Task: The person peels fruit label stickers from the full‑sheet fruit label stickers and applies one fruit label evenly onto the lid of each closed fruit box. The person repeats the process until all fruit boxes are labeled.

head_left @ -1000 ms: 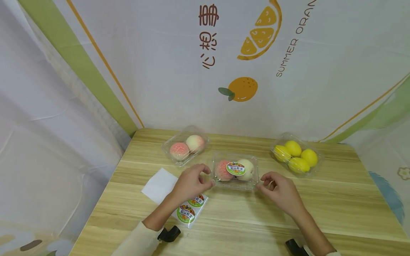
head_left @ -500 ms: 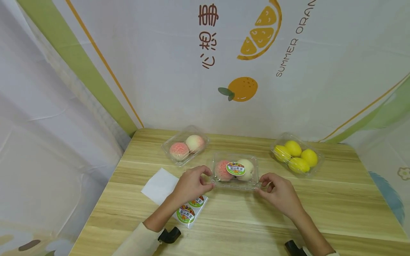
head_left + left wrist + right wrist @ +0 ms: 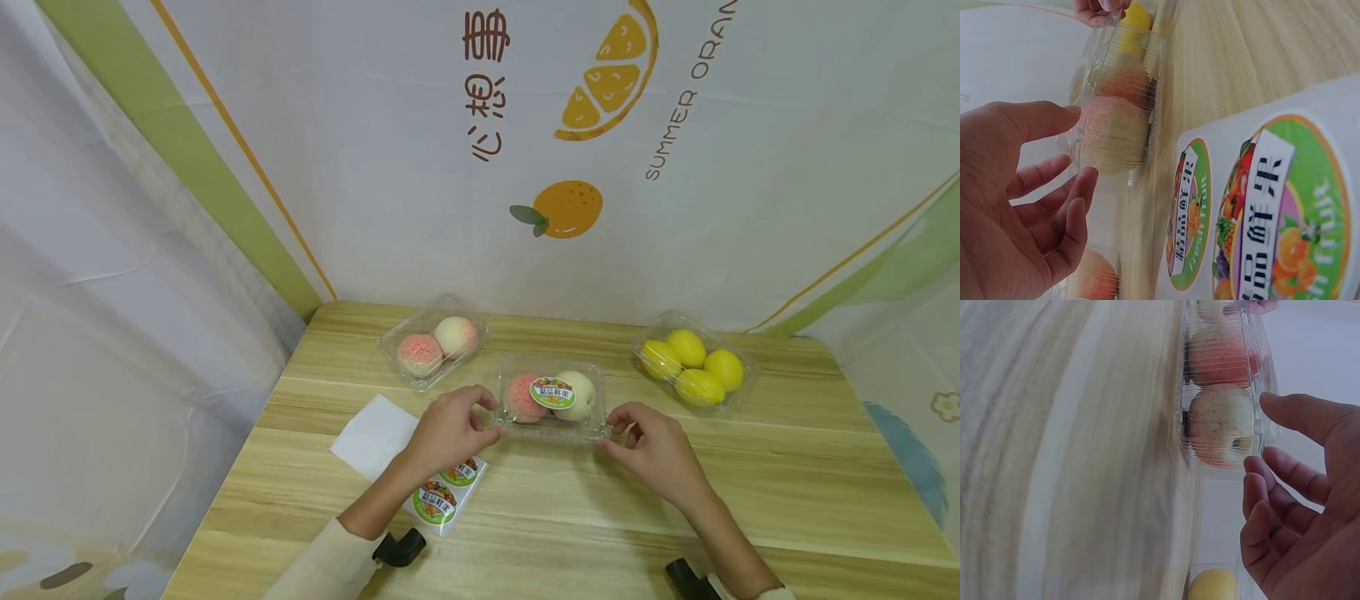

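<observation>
A clear plastic fruit box with two peaches inside, one pink and one pale, stands at the middle of the table. Across its lid is an oval fruit sticker. My left hand pinches the near left corner; in the left wrist view the thumb lies at the lid's rim, fingers bent below. At the near right corner, my right hand pinches the rim between thumb and fingers. Under my left forearm lies a sheet of the same round stickers, partly hidden.
Behind on the left sits a second clear box with two peaches. A third box with several lemons stands at the back right. White backing paper extends from the sticker sheet. A printed curtain rises behind the wooden table.
My right hand has closed in on the box's right corner. The peach box has shifted very slightly away, with both hands at its corners. The other boxes have stayed put.
</observation>
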A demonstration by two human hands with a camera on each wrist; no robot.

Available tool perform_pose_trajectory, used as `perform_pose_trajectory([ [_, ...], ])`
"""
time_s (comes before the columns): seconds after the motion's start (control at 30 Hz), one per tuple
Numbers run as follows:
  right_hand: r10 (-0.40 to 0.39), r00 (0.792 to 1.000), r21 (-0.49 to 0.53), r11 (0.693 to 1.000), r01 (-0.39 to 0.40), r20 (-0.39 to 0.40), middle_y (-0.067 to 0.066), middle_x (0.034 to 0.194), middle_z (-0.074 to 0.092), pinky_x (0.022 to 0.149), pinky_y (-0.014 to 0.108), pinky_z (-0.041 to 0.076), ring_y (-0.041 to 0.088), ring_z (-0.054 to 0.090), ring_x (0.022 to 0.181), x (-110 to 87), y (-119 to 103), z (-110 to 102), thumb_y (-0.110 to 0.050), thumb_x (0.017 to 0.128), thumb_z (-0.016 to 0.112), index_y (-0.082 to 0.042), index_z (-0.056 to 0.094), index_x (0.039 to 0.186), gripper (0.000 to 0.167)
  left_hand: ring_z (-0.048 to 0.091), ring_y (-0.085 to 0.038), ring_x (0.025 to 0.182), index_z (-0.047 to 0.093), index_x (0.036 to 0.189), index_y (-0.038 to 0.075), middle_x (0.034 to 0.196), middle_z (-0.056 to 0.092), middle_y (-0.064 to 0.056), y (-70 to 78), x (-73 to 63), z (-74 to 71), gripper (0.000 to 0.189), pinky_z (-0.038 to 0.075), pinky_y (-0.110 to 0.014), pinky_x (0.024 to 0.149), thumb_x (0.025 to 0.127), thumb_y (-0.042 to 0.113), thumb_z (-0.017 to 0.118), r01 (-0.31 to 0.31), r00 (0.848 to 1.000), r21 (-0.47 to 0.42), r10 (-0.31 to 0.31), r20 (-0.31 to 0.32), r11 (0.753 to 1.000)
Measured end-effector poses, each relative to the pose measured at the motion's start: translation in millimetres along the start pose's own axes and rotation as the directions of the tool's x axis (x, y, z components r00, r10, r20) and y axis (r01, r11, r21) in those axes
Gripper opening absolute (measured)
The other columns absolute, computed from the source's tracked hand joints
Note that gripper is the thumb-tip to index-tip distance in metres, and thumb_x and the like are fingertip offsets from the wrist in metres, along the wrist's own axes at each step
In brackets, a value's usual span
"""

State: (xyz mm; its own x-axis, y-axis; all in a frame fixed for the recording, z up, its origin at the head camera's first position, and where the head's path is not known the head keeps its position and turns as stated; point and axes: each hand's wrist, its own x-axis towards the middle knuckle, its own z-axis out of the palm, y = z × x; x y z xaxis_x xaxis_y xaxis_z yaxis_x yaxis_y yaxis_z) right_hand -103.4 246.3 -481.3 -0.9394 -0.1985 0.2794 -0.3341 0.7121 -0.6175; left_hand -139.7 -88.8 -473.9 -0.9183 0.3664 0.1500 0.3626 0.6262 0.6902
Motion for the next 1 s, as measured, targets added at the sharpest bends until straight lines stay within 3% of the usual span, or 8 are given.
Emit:
perform_pose_trajectory([
  [0.47, 0.015, 1.000, 0.001, 1.000, -0.015, 0.007, -0.001, 0.088, 0.073, 0.062, 0.028, 0.053, 0.005, 0.061, 0.069, 7.6, 5.9, 0.2, -0.012, 0.084, 0.096, -0.010, 0.074, 0.101, 0.027, 0.061, -0.004, 0.068, 0.076, 0.111, 0.009, 0.102, 0.076, -0.003, 0.2, 9.2, 0.4, 0.031, 0.052, -0.026, 0.058, 0.089, 0.021, 0.093, 0.001, 1.000, 0.002, -0.001, 0.006, 1.000],
  [1.0, 0.079, 0.997, 0.022, 0.997, -0.079, 0.018, -0.001, 0.091, 0.073, 0.063, 0.027, 0.050, 0.010, 0.060, 0.071, 19.1, 4.5, -2.1, -0.015, 0.089, 0.094, -0.008, 0.074, 0.103, 0.026, 0.062, -0.006, 0.071, 0.076, 0.112, 0.007, 0.108, 0.079, -0.008, 0.4, 23.1, 1.6, 0.030, 0.053, -0.029, 0.064, 0.091, 0.021, 0.092, 0.030, 1.000, 0.017, -0.030, -0.004, 0.999],
])
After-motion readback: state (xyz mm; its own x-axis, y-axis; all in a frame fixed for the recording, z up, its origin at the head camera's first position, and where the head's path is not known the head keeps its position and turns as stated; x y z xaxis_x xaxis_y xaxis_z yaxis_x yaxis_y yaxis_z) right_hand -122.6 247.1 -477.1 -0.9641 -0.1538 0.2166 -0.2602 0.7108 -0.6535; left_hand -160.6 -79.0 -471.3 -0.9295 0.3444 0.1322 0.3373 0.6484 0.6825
